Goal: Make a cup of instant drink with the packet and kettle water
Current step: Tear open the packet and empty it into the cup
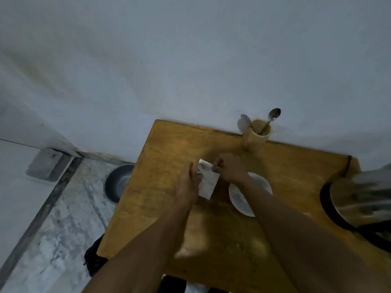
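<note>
Silvery-white packet sits between both hands, above the wooden table. We note the left hand gripping its left edge, fingers curled around the side. Our right hand pinches the upper right corner between thumb and fingertips. Whether the packet is torn yet, we cannot tell; the frame is dim and soft. Just under the right wrist lies a white cup, partly hidden by the forearm. Beyond the right hand, at the table's far edge, stands a wooden holder with two spoons upright in it. Well right of the right arm, a steel kettle, blurred. Left of the left hand, off the table, a metal bowl rests on the floor.
</note>
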